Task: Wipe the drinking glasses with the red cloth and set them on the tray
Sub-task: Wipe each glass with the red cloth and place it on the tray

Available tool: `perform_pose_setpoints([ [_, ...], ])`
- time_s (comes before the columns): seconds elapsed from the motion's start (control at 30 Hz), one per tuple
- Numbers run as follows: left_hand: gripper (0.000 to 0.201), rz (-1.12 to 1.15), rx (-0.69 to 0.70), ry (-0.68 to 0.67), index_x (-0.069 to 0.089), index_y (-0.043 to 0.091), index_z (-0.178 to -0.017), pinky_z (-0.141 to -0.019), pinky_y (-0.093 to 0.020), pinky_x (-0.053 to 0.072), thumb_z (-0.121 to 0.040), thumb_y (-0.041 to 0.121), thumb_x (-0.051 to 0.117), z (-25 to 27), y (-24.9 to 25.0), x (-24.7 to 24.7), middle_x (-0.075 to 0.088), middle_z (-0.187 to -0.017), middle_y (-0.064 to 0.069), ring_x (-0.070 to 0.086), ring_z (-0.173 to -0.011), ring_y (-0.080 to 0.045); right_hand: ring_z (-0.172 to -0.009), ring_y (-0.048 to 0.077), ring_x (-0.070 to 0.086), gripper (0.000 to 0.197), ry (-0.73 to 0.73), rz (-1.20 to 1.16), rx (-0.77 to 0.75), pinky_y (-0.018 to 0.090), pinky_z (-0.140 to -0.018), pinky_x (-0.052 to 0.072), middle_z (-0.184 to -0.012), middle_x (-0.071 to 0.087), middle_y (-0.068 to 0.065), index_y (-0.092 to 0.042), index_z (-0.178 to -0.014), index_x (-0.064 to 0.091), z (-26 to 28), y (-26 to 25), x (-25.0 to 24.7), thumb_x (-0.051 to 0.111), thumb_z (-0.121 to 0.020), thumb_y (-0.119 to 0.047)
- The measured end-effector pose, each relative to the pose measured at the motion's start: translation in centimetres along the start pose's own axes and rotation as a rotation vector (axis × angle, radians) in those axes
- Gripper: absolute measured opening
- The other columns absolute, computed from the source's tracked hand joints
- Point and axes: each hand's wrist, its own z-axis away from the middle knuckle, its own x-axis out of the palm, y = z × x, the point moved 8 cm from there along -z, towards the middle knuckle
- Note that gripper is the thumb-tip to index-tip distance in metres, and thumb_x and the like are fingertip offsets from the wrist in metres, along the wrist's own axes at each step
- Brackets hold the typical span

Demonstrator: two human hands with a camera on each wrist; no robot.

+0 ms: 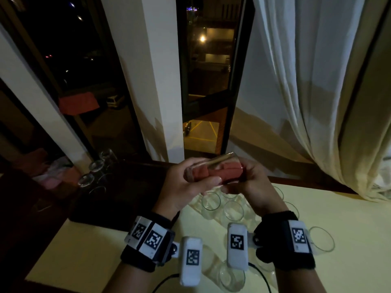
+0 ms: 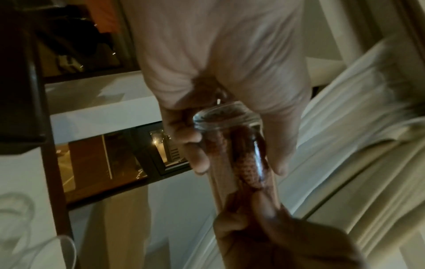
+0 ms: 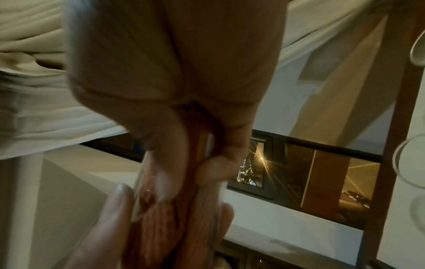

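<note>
A clear drinking glass (image 1: 213,166) lies sideways in the air above the table, between both hands. My left hand (image 1: 196,180) grips it round its base end, thumb along the near side. The red cloth (image 1: 211,172) is stuffed inside the glass. My right hand (image 1: 243,178) pinches the cloth at the mouth end. In the left wrist view the cloth (image 2: 247,163) shows through the glass (image 2: 260,160). The right wrist view is blurred and shows my fingers (image 3: 214,163) curled on the cloth (image 3: 165,218). A dark tray (image 1: 127,197) at the left carries three glasses (image 1: 86,179).
Several more glasses (image 1: 211,200) stand on the pale yellow table (image 1: 84,250) under and around my hands; one glass (image 1: 321,238) is by my right wrist. Behind are a window sill, a dark window and a white curtain (image 1: 306,102) at the right.
</note>
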Motion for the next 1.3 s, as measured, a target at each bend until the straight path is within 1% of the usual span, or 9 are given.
perform_pose_setpoints([
  [0.23, 0.071, -0.324, 0.137, -0.002, 0.066, 0.024, -0.121, -0.079, -0.015, 0.053, -0.057, 0.026, 0.097, -0.6, 0.3, 2.1, 0.071, -0.109, 0.01, 0.068, -0.098, 0.0, -0.055, 0.018, 0.055, 0.033, 0.116, -0.145, -0.034, 0.022, -0.048, 0.039, -0.068, 0.068, 0.01, -0.011, -0.074, 0.077, -0.5, 1.5, -3.1, 0.067, -0.049, 0.008],
  [0.37, 0.065, 0.0, -0.104, -0.052, 0.066, 0.022, -0.114, -0.053, -0.02, 0.05, -0.056, 0.043, 0.085, -0.9, -1.6, 2.7, 0.074, -0.089, 0.003, 0.069, -0.063, -0.015, -0.065, 0.018, 0.065, 0.037, 0.205, -0.159, -0.045, 0.025, -0.053, 0.05, -0.072, 0.073, 0.008, -0.012, -0.067, 0.075, -0.5, 2.1, -3.9, 0.062, -0.04, 0.01],
  [0.5, 0.066, 0.022, -0.05, -0.017, 0.066, 0.005, -0.116, -0.047, -0.023, 0.047, -0.063, 0.044, 0.079, -0.9, -1.5, 2.1, 0.071, -0.073, -0.004, 0.06, -0.047, -0.018, -0.064, 0.02, 0.064, 0.031, 0.124, -0.141, 0.032, 0.025, -0.048, 0.048, -0.078, 0.072, 0.011, -0.004, -0.085, 0.072, 0.0, 2.4, -3.4, 0.067, -0.055, 0.005],
  [0.6, 0.061, -0.099, 0.061, -0.052, 0.069, 0.016, -0.119, -0.065, -0.028, 0.058, -0.064, 0.042, 0.083, -0.5, -0.8, 1.7, 0.075, -0.099, -0.001, 0.073, -0.078, -0.018, -0.064, 0.019, 0.062, 0.026, 0.027, -0.145, 0.1, 0.023, -0.041, 0.042, -0.084, 0.071, 0.011, -0.004, -0.096, 0.073, 0.2, 2.4, -3.2, 0.072, -0.069, -0.007],
  [0.73, 0.063, -0.101, 0.097, -0.066, 0.067, 0.026, -0.121, -0.085, -0.029, 0.058, -0.062, 0.039, 0.086, 0.1, -1.0, 1.2, 0.071, -0.115, 0.008, 0.07, -0.104, -0.012, -0.055, 0.018, 0.054, 0.024, 0.035, -0.14, 0.034, 0.022, -0.042, 0.037, -0.072, 0.069, 0.01, -0.011, -0.078, 0.079, -0.6, 1.4, -2.5, 0.072, -0.059, 0.003],
  [0.9, 0.054, 0.17, -0.129, -0.023, 0.068, 0.016, -0.106, -0.042, -0.02, 0.044, -0.062, 0.043, 0.081, 0.4, -2.0, -0.3, 0.071, -0.075, -0.002, 0.058, -0.043, -0.015, -0.067, 0.023, 0.07, 0.032, 0.076, -0.158, -0.067, 0.026, -0.057, 0.053, -0.073, 0.075, 0.008, -0.012, -0.068, 0.077, -0.9, 1.4, -0.1, 0.066, -0.048, 0.011],
  [1.03, 0.058, 0.107, -0.019, -0.025, 0.069, 0.007, -0.108, -0.04, -0.019, 0.042, -0.062, 0.039, 0.081, 0.3, -0.4, -2.1, 0.071, -0.073, -0.001, 0.056, -0.041, -0.012, -0.074, 0.028, 0.067, 0.031, 0.025, -0.161, -0.047, 0.027, -0.055, 0.053, -0.084, 0.073, 0.011, -0.015, -0.079, 0.078, -0.4, 1.4, 1.7, 0.07, -0.06, 0.007],
  [1.17, 0.057, -0.037, 0.077, -0.056, 0.07, 0.02, -0.111, -0.051, -0.017, 0.048, -0.059, 0.038, 0.084, 0.7, 0.8, -3.5, 0.073, -0.084, 0.002, 0.063, -0.055, -0.005, -0.066, 0.02, 0.062, 0.032, 0.007, -0.209, 0.044, 0.023, -0.045, 0.047, -0.086, 0.069, 0.014, 0.002, -0.098, 0.069, -0.1, 1.9, 2.7, 0.07, -0.066, 0.002],
  [1.3, 0.06, -0.144, 0.102, -0.083, 0.069, 0.024, -0.117, -0.083, -0.019, 0.054, -0.062, 0.03, 0.091, 1.4, 0.2, -4.8, 0.074, -0.108, 0.013, 0.07, -0.1, -0.004, -0.06, 0.022, 0.057, 0.036, 0.066, -0.225, 0.156, 0.021, -0.04, 0.038, -0.081, 0.068, 0.018, 0.003, -0.097, 0.072, -0.4, 3.6, 3.4, 0.075, -0.06, 0.002],
])
